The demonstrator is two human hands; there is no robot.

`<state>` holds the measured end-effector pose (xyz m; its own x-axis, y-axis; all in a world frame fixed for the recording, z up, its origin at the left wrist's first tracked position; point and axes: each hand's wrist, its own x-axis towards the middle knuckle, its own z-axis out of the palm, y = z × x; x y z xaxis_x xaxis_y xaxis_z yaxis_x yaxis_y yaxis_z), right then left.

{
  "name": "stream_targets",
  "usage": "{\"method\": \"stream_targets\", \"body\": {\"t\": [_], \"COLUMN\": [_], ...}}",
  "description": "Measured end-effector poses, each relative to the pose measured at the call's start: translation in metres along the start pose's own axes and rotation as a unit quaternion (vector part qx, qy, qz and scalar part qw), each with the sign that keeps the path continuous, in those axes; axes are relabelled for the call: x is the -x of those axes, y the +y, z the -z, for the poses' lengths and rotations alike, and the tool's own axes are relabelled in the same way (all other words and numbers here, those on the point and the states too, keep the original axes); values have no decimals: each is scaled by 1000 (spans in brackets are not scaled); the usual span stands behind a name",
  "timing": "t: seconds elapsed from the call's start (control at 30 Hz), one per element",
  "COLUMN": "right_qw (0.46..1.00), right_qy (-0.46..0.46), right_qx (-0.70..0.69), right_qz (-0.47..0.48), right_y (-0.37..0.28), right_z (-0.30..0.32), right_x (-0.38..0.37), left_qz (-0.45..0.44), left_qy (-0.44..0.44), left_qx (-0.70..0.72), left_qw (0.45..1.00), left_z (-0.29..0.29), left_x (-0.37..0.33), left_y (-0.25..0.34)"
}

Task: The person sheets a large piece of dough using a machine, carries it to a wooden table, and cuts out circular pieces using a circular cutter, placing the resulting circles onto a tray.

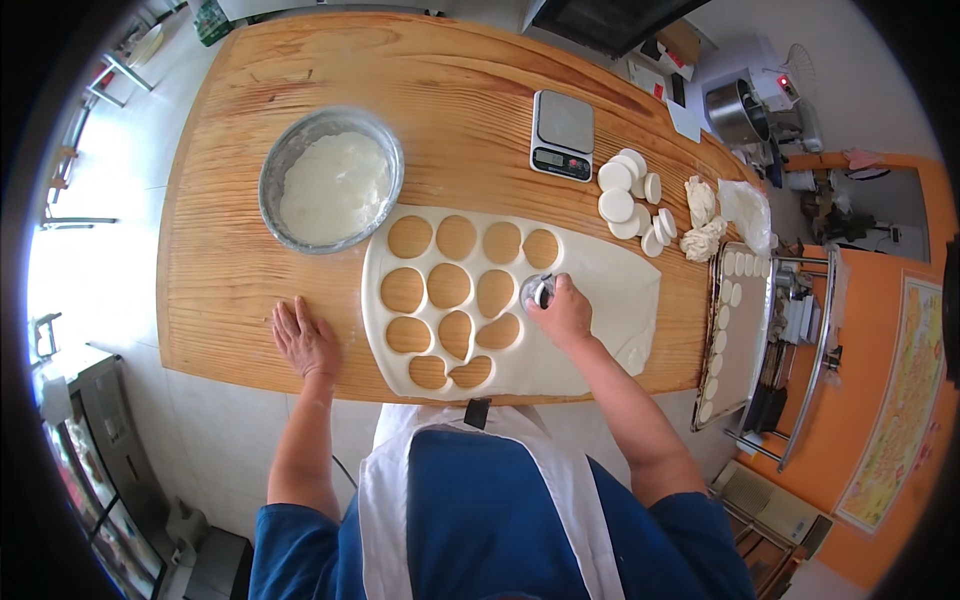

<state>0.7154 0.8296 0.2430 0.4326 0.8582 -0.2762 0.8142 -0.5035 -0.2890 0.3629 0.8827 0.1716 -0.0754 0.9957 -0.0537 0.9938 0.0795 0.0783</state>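
blue shirt and white apron (480, 500) are seen nearest, at the lower edge, with both forearms reaching up onto the wooden table (230, 200).

left hand (303, 338) is laid flat on bare wood just left of the dough sheet (610, 290), palm down, fingers straight and slightly apart; nothing is held.

right hand (562, 312) is closed from above on a round metal cutter (537, 291), fingers curled tight over its top. cutter is pressed on the dough sheet, right of the cut-out holes, near the sheet's middle.

dough sheet is spread pale and flat across the near half of the table. about a dozen round holes (448, 285) are counted in its left part, wood showing through; its right part is uncut.

metal bowl (332, 180) with white flour or paste is set beyond the sheet, at its far left corner. digital scale (562, 135) is placed farther back, right of the bowl. stacked dough discs (630, 195) are gathered just right of the scale; dough scraps (702, 220) lie beyond them, near the table's right edge.

baking tray (745, 350) with a row of discs along its left rim is seen off the right end of the table.
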Motion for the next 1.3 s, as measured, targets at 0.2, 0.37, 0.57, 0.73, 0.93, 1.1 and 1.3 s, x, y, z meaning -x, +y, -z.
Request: {"method": "stream_targets", "body": {"t": [0.2, 0.37, 0.57, 0.73, 0.93, 1.1, 1.3], "right_qw": [998, 956, 910, 963, 920, 929, 892], "right_qy": [6, -66, -129, 4, 70, 90, 115], "right_qx": [61, 118, 119, -122, -306, -239, -293], "right_qz": [-7, 259, 375, 242, 234, 266, 323], "right_y": [-13, 15, 18, 46, 67, 98, 147], "right_z": [-5, 2, 14, 1, 44, 79, 102], "right_x": [0, -14, -28, -13, 48, 27, 4], "left_qz": [3, 12, -9, -87, 63, 55, 181], "left_qy": [-15, -36, 45, 6, -559, -599, -579], "left_qx": [-2, 8, -3, 348, 756, 738, 742], "left_qw": [1000, 999, 999, 933, 336, 307, 287], "left_z": [2, 7, 6, 17, 26, 34, 30], "left_x": [4, 5, 4, 16, 62, 74, 63], "left_y": [0, 6, 7, 86, 238, 325, 371]}}
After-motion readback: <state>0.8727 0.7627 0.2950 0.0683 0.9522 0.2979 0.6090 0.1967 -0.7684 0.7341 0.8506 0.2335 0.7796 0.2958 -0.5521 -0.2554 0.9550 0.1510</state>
